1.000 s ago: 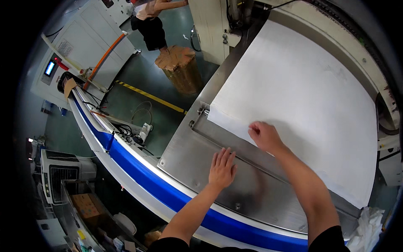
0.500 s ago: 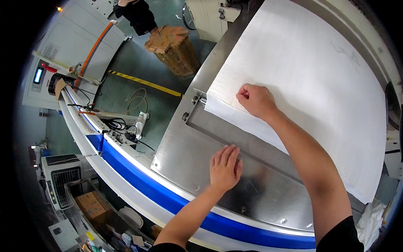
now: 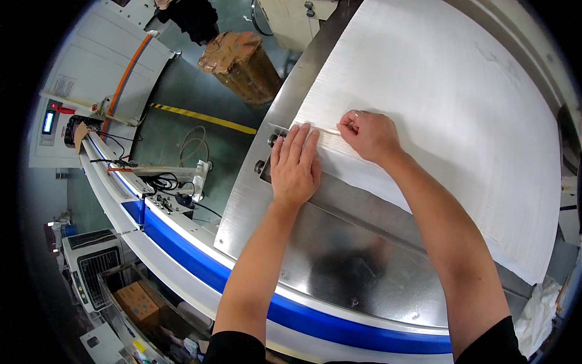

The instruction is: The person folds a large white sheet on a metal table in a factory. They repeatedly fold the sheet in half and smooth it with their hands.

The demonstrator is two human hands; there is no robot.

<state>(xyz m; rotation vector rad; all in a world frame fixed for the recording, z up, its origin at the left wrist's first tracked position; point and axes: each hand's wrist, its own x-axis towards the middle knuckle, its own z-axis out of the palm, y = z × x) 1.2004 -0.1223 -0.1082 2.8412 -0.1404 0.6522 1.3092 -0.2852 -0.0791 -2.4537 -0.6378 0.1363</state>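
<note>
A thick stack of thin white sheets point(image 3: 436, 97) lies on a steel table point(image 3: 345, 267), its front edge showing many fine layers. Whether the sheets are paper or cloth I cannot tell. My right hand point(image 3: 371, 134) rests on the stack near that edge, thumb and fingers pinched together on a sheet edge, where a thin ridge runs leftward from the fingertips. My left hand point(image 3: 296, 167) lies flat over the stack's near left corner, fingers stretched out and touching the layered edge. Beneath it, part of the metal corner guide is hidden.
Two dark knobs point(image 3: 259, 166) stick out at the table's left side. A blue and white rail point(image 3: 182, 246) curves along the front. Beyond are a wrapped brown bundle point(image 3: 242, 67), a person in dark clothes point(image 3: 189, 19), a white machine point(image 3: 97, 73) and an open bin with a cardboard box point(image 3: 138, 303).
My left hand has moved up and left from the bare steel onto the stack's corner. My right hand has stayed near the same edge, still pinched. The view has shifted slightly.
</note>
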